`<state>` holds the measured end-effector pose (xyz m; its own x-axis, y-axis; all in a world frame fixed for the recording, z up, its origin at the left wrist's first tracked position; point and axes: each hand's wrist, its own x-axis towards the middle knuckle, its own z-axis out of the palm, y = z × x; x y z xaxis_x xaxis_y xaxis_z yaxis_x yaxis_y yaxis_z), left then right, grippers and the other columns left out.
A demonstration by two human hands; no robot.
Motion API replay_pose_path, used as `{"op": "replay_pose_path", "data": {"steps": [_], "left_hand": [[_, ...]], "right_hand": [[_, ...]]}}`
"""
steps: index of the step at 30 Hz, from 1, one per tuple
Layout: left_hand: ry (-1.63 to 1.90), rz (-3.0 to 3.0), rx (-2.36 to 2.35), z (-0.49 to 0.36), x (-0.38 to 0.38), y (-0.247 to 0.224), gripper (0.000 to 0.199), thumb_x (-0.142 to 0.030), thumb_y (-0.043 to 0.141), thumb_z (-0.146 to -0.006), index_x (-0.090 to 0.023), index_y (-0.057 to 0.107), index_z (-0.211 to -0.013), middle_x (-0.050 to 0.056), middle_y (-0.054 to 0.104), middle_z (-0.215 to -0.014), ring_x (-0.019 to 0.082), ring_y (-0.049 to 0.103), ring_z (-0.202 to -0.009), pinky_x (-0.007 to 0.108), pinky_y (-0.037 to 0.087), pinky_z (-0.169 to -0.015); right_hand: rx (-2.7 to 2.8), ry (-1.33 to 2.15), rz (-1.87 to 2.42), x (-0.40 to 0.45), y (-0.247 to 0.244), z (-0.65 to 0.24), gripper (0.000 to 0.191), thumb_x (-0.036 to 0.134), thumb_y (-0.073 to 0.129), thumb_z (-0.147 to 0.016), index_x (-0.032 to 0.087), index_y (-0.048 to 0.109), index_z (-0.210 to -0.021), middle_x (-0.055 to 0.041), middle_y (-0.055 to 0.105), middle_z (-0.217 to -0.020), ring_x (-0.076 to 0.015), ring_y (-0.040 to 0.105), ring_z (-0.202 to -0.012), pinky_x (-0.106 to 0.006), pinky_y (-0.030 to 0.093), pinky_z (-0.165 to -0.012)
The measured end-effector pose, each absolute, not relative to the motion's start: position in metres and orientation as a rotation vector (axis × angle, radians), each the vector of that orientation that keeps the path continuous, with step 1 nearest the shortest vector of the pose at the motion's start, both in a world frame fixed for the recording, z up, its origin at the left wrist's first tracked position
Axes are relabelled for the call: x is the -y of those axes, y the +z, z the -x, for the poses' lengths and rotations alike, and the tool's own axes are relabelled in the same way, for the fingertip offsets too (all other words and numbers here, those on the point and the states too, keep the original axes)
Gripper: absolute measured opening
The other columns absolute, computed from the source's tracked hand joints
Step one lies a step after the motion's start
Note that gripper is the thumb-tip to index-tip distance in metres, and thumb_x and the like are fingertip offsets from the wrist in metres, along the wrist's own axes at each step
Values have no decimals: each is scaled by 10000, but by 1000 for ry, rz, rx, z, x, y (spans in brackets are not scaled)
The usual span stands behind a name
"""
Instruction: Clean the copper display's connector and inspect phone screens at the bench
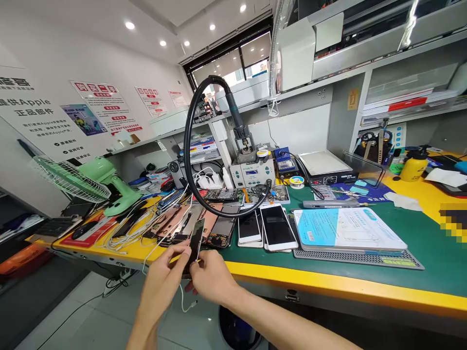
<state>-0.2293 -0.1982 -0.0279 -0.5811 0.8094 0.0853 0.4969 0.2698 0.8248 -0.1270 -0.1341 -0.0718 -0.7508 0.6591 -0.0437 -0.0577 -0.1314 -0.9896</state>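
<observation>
A dark phone (197, 234) is held upright and tilted between my two hands, over the yellow front edge of the bench. My left hand (166, 272) grips its left side, fingers curled and thumb pressed toward it. On its right side my right hand (212, 276) is closed with the fingertips at the lower edge. Just behind lie pinkish phone housings (175, 221) and a dark opened phone (222, 231). Two white-framed phones (278, 227) rest to the right on the green mat (438, 262).
A hot-air station (253, 173) with a looping black hose (188, 146) stands at the back. Books (350, 228) lie right of the phones. White cables (136, 228) spread on the left near a green fan (109, 184). A yellow bottle (415, 166) stands at right.
</observation>
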Motion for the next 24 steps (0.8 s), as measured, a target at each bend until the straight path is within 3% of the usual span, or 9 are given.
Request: {"op": "replay_pose_path", "data": {"steps": [3, 7, 10, 14, 16, 19, 21, 24], "left_hand": [[1336, -1062, -2218, 215, 213, -38, 413, -575, 687, -736, -222, 629, -942, 78, 532, -1393, 278, 588, -1133, 351, 464, -935], [1514, -880, -2115, 191, 217, -47, 395, -515, 770, -685, -208, 620, -884, 80, 622, -1265, 275, 583, -1141, 310, 488, -886], [1635, -813, -1810, 175, 211, -50, 326, -433, 791, -696, -188, 639, -849, 81, 691, -1131, 254, 593, -1129, 287, 481, -902], [1676, -705, -1339, 155, 202, -55, 321, -347, 779, -717, -187, 689, -981, 106, 695, -1175, 246, 650, -1021, 335, 500, -891], [1638, -650, -1116, 144, 199, -61, 374, -388, 752, -730, -192, 709, -1045, 119, 699, -1170, 262, 666, -974, 376, 509, -888], [1496, -654, -722, 122, 190, -74, 554, -587, 663, -741, -158, 726, -1087, 146, 720, -1076, 268, 673, -857, 393, 526, -817], [1430, -692, -504, 104, 182, -86, 672, -686, 607, -727, -134, 725, -1092, 142, 726, -960, 237, 656, -746, 347, 524, -704], [1352, -650, -391, 79, 172, -102, 666, -728, 588, -713, -154, 751, -1009, 106, 719, -830, 208, 638, -664, 313, 507, -626]], "right_hand": [[1799, 1697, 654, 148, -69, 105, 159, 222, 561, -875, 134, 682, -930, -120, 719, -867, -241, 692, -793, -281, 512, -679], [1918, 1480, 626, 165, -65, 75, 244, 172, 564, -838, 131, 668, -1055, -173, 690, -1099, -311, 643, -1025, -378, 462, -899], [2046, 1262, 631, 171, -64, 51, 323, 156, 526, -857, 144, 636, -1160, -163, 681, -1130, -307, 648, -1028, -396, 469, -907], [2135, 1035, 652, 166, -58, 2, 350, 246, 565, -881, 212, 619, -1226, -108, 694, -1120, -287, 658, -1015, -382, 509, -875], [2035, 1046, 738, 155, -51, -26, 319, 333, 598, -885, 240, 648, -1186, -81, 708, -1085, -273, 671, -976, -379, 526, -856], [1735, 1133, 900, 134, -42, -62, 392, 403, 630, -878, 245, 606, -1236, -85, 661, -1166, -257, 630, -1066, -379, 522, -903], [1603, 1362, 871, 121, -37, -79, 475, 412, 683, -850, 267, 558, -1285, -75, 633, -1205, -239, 617, -1096, -365, 535, -899], [1445, 1672, 719, 114, -34, -94, 603, 342, 773, -779, 271, 515, -1319, -71, 607, -1229, -208, 634, -1064, -332, 558, -891]]}}
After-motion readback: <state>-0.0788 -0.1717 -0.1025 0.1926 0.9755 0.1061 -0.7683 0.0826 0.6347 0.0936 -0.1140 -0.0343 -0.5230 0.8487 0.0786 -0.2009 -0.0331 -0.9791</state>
